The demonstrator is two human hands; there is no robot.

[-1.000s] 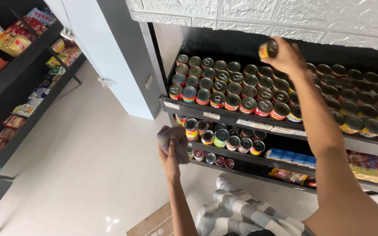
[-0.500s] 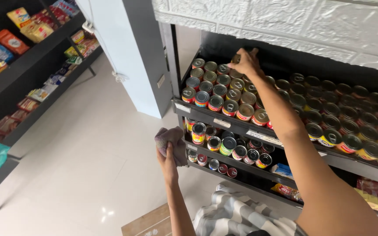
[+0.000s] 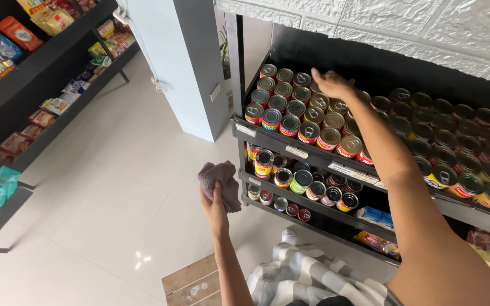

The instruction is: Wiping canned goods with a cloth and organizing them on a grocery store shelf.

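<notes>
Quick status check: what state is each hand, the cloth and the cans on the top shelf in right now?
Left hand: closed around the cloth.
Cloth: bunched up, held off the shelves.
Right hand: palm down, resting on the back-row cans.
Cans: upright, lids unopened, packed in rows.
Top shelf: full.

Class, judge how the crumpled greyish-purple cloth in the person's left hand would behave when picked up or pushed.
The crumpled greyish-purple cloth probably stays floppy: it bunches and droops over the left hand. It seems light, since that hand holds it alone. It looks unlikely to roll or break.
</notes>
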